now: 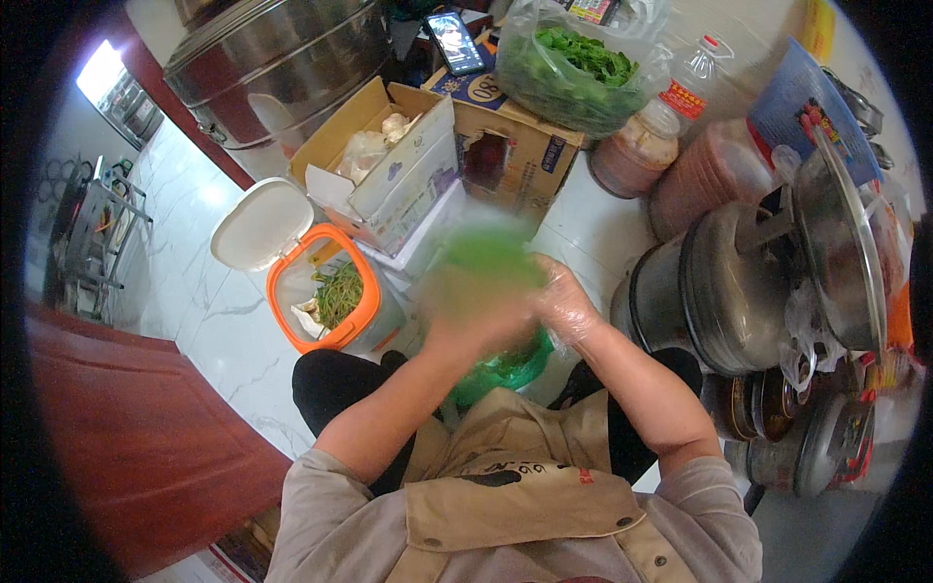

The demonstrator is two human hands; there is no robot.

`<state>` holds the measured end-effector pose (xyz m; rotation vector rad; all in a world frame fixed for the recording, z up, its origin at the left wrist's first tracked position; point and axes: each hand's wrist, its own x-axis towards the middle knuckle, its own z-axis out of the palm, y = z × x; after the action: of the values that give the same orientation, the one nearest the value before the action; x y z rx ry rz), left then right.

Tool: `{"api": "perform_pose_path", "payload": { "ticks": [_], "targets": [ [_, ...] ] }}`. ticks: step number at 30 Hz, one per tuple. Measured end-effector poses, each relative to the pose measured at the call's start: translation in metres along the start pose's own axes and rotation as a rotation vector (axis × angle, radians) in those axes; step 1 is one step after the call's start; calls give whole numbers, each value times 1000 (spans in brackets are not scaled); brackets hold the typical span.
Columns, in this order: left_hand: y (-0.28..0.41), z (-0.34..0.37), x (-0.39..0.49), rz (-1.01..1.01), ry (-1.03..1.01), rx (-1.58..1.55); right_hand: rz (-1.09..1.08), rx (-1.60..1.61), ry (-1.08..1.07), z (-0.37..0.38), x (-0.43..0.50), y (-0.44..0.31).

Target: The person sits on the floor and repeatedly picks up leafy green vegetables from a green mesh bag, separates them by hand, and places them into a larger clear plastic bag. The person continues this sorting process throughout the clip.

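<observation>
My left hand is strongly blurred. It holds a bunch of leafy greens, also smeared by motion. Close against the right side of the bunch is my right hand, in a clear plastic glove; its fingertips are lost in the blur. Below both hands, between my knees, sits a green plastic container, partly hidden, with dark green leaves inside. To the left stands a clear bin with an orange rim and its white lid raised. Thin green stems and some whitish scraps lie in it.
Ahead is an open carton with garlic bulbs. Beside it, a cardboard box bears a lit phone and a plastic bag of leafy greens. Metal pots and jars stand right; a wooden door left.
</observation>
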<state>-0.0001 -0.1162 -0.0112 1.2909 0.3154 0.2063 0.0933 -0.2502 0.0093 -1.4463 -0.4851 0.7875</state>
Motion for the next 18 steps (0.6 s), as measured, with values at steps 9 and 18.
{"api": "perform_pose_path", "payload": {
  "ticks": [9, 18],
  "targets": [
    [-12, -50, 6, 84, 276, 84, 37, -111, 87, -15, -1, 3],
    [54, -135, -57, 116, 666, -17, -531, -568, -290, 90, 33, 30]
  ]
}}
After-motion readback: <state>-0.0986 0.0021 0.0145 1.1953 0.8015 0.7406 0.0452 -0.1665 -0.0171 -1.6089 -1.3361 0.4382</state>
